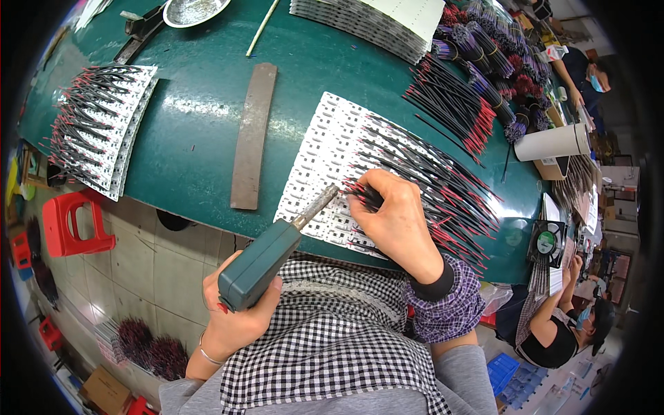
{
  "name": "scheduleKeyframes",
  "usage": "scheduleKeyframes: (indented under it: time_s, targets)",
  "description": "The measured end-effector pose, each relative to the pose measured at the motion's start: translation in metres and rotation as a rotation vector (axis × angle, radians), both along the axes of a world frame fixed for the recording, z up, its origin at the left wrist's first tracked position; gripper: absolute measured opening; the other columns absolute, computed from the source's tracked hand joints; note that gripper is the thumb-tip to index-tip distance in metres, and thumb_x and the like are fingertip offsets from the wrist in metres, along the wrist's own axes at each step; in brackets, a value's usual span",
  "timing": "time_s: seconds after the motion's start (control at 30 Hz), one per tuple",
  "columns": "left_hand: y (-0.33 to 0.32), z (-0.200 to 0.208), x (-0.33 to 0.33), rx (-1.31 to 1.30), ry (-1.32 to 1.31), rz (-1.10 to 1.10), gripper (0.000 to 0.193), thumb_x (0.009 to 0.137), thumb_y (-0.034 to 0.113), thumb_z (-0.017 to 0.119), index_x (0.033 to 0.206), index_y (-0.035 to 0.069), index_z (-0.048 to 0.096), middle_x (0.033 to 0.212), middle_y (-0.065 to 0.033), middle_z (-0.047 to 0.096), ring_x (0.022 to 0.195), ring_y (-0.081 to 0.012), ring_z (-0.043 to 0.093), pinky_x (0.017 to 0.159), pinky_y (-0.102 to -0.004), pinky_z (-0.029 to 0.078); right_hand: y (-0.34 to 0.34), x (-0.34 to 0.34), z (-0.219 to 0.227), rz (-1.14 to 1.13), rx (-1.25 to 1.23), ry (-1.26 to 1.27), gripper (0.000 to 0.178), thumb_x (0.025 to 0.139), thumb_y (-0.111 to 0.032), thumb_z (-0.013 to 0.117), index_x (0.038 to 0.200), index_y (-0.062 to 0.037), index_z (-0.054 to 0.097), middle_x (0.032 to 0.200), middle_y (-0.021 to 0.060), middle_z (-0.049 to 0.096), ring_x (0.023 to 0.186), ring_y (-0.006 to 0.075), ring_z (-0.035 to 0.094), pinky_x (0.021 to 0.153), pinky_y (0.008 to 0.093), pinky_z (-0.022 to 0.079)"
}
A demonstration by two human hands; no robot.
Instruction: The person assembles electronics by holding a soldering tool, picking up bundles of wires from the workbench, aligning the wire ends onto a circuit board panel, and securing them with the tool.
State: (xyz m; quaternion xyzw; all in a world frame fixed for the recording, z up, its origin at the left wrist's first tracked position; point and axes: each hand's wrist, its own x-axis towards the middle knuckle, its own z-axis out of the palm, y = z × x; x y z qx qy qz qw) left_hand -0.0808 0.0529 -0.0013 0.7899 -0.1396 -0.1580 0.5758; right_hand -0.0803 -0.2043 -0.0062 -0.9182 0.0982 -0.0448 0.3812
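Note:
My left hand [242, 315] is wrapped around the dark green body of a soldering gun [259, 266]. Its metal tip reaches up and right to the white circuit board panel [315, 149], close to my right fingers. My right hand [398, 214] is closed in a pinch on a black and red wire bundle [368, 196], with its ends at the panel. How many wires sit in the fingers is hidden. Rows of black wires with red ends [443, 173] fan out over the panel's right part. A loose wire pile [453, 104] lies beyond it on the green table.
A flat brown bar [254, 138] lies left of the panel. A wired panel stack [111, 131] overhangs the table's left edge. Bare panels [373, 24], a metal dish [195, 10] and wire bundles [477, 48] stand far back. A small fan [548, 241] is at right; two people work there.

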Motion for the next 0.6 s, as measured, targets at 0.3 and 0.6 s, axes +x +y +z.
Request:
scheduleKeyframes:
  time_s: [0.3, 0.6]
  targets:
    - [0.006, -0.003, -0.004, 0.018, -0.059, 0.021, 0.021, 0.077, 0.000, 0.075, 0.097, -0.006, 0.070, 0.086, -0.0123, 0.070, 0.065, -0.0175, 0.067, 0.058, -0.0288, 0.052, 0.000, 0.000, -0.001, -0.010, -0.031, -0.011, 0.015, 0.077, -0.003, 0.073, 0.086, 0.0041, 0.063, 0.074, 0.0168, 0.064, 0.065, 0.0294, 0.064, 0.062, 0.0367, 0.050]
    - [0.006, -0.007, -0.005, -0.013, -0.049, 0.015, 0.018, 0.076, -0.002, 0.075, 0.093, -0.005, 0.069, 0.086, -0.0111, 0.069, 0.069, -0.0164, 0.067, 0.060, -0.0279, 0.052, -0.011, 0.006, 0.000, 0.041, 0.018, 0.026, 0.018, 0.079, -0.006, 0.074, 0.090, 0.0061, 0.067, 0.071, 0.0161, 0.064, 0.062, 0.0225, 0.061, 0.062, 0.0347, 0.049]
